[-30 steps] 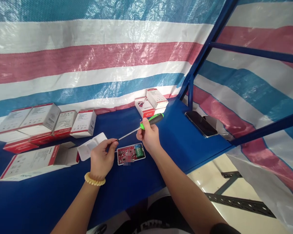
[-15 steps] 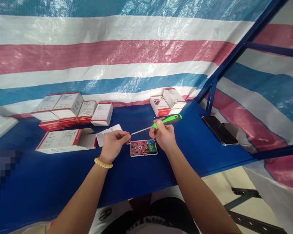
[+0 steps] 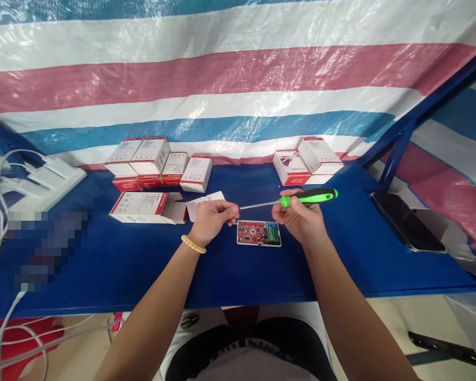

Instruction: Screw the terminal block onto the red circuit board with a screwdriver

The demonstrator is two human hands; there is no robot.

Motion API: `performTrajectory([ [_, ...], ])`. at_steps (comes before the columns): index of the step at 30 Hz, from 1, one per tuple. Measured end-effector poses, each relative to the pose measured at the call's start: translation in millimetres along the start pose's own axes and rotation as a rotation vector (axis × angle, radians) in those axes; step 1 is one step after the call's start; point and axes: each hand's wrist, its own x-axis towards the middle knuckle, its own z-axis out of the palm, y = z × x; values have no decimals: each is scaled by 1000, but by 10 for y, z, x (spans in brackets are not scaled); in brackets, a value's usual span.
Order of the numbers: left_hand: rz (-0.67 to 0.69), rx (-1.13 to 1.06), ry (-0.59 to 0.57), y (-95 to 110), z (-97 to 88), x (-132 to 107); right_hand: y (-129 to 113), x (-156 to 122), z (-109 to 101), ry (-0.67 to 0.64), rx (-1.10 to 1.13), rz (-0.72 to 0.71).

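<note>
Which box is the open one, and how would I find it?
Start at the blue table and go to the row of white-and-red boxes at the back left. Just in front of that row lies the open box, near the left hand. It alone lies flat with its end flaps open.

Bare forearms, a pale yellow beaded bracelet (image 3: 193, 244) on the left wrist

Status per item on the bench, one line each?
Green-handled screwdriver: held level in right hand, tip at left hand fingers.
Red circuit board in white tray: uncovered, flat on the blue table.
White-and-red carton lying flat: end flap open.
Black phone: screen dark.
White lid: off, behind left hand.
</note>
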Motion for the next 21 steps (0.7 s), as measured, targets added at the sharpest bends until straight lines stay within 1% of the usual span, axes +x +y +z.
performTrajectory([
  [2, 20, 75, -84, 12, 7, -24, -32, 3, -2, 37, 6, -8],
  [4, 44, 118, -121, 36, 28, -45, -46, 6, 15, 81, -4, -16],
  [8, 56, 224, -107, 64, 84, -58, 3, 31, 67, 171, -33, -23],
  [12, 44, 251, -87, 41, 109, -49, 47, 72, 93, 197, -71, -19],
  [14, 55, 220, -91, 31, 94, -50, 15, 93, 96, 214, -91, -19],
  [16, 113, 217, -89, 35, 63, -59, -55, 110, 96, 254, -131, -25],
  [18, 215, 339, -106, 52, 26, -74, -143, 121, 99, 298, -218, -46],
  [19, 270, 450, -135, 62, 11, -82, -186, 123, 104, 308, -280, -63],
  [21, 367, 693, -229, 77, -6, -94, -257, 123, 126, 296, -415, -100],
])
